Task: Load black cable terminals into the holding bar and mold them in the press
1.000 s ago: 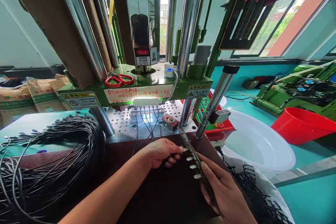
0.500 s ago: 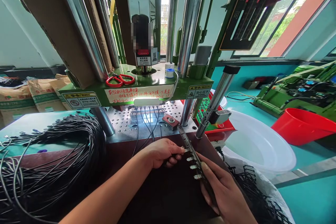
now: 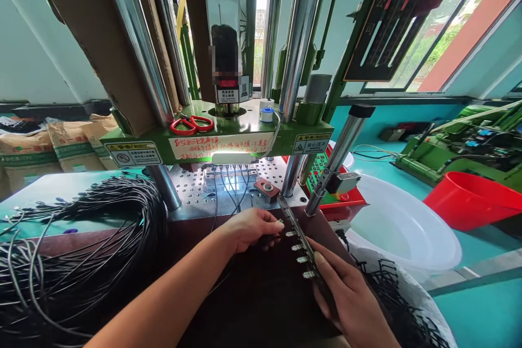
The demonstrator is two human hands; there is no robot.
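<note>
My right hand (image 3: pixel 340 280) is wrapped round a long, narrow metal bar (image 3: pixel 299 234), tilted with its far end near the press table. Several small silver plug connectors (image 3: pixel 302 260) stick out from the bar's left side. Left of the bar's upper part, my left hand (image 3: pixel 256 228) is closed, thumb and forefinger pinching a small cable connector (image 3: pixel 280 222) with a pale metal tip. That tip is a short way off the bar. Dark cable shows under the curled fingers, partly hidden. A reddish-brown block (image 3: pixel 267 189) with a round metal centre sits just beyond the bar's far end.
A green press (image 3: pixel 281 144) with steel columns stands ahead, several cables hanging beneath its plate. Red-handled scissors (image 3: pixel 191 125) lie on it. A thick bundle of black cables (image 3: pixel 138 212) is at left. At right are a white tub (image 3: pixel 432 228) and a bag of black pieces (image 3: pixel 408 293).
My left hand has drawn slightly back from the bar, and a gap now shows between its fingertips and the bar. My right hand keeps its hold. The view has shifted slightly.
</note>
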